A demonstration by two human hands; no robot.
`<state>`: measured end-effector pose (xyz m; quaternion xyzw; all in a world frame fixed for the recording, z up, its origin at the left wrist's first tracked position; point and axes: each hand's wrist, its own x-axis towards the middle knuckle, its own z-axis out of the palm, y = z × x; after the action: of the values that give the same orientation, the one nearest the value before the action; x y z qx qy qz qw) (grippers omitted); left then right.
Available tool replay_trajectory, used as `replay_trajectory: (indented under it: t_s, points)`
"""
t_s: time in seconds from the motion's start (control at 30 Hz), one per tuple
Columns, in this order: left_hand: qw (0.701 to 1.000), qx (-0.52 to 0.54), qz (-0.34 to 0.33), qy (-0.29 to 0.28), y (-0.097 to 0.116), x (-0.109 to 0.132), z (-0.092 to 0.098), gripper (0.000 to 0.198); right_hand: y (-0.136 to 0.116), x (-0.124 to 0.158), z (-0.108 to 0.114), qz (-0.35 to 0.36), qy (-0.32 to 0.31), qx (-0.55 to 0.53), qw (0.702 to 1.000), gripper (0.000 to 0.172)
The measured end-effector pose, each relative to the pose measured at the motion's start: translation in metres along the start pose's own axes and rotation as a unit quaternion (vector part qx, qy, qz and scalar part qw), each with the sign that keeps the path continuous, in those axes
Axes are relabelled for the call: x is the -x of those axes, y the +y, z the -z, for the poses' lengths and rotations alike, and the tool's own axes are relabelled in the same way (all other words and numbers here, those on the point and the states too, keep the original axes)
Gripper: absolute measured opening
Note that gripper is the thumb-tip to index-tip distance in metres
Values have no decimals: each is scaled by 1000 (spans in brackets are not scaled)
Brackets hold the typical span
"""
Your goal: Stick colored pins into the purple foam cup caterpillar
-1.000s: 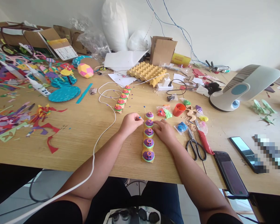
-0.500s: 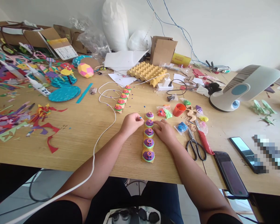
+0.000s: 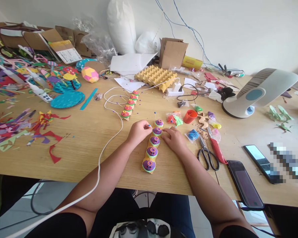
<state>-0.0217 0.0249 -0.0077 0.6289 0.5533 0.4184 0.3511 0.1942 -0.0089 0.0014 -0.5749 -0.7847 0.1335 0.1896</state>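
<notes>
In front of me lies a strip of yellow egg carton (image 3: 151, 145), its humps topped with purple and mint-green clay and small orange rings. A thin stick with a blue ball (image 3: 155, 113) rises from its far end. Beside the strip's far left side, my left hand (image 3: 139, 132) pinches what looks like a similar thin piece, its blue tip (image 3: 149, 125) showing at the fingertips. My right hand (image 3: 174, 138) rests across from it, fingers loosely stretched, fingertips at the strip's right edge. A matching strip with red and green tops (image 3: 129, 105) lies farther back.
Right of my hands are scissors (image 3: 207, 153), a red-handled knife (image 3: 218, 150), a red cup (image 3: 190, 116), bagged clay (image 3: 193, 135) and phones (image 3: 244, 183). A fan (image 3: 255, 94) stands behind them. Paper scraps (image 3: 17, 132) cover the left; a white cable (image 3: 101, 153) crosses my left forearm.
The purple-topped strip has turned, its near end swinging left while the far end stays between my hands. My hands have hardly moved. Part of another person's hand appears at the left edge.
</notes>
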Motion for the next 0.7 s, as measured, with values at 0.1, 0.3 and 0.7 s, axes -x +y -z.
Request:
replay_trajectory:
  t_s: [0.1,0.3,0.7]
  points:
    - [1000,6,9,-11,0,0,0,12,-1,0,1,-1,-6,-3,1000,29]
    - [999,34,27,-18,-6,-1,-2,14,-2,0,2,-7,-15,-1,1000,30]
    - [982,164,89,-39,-14,-3,-9,17,6,-4,-2,7,6,-9,1000,33]
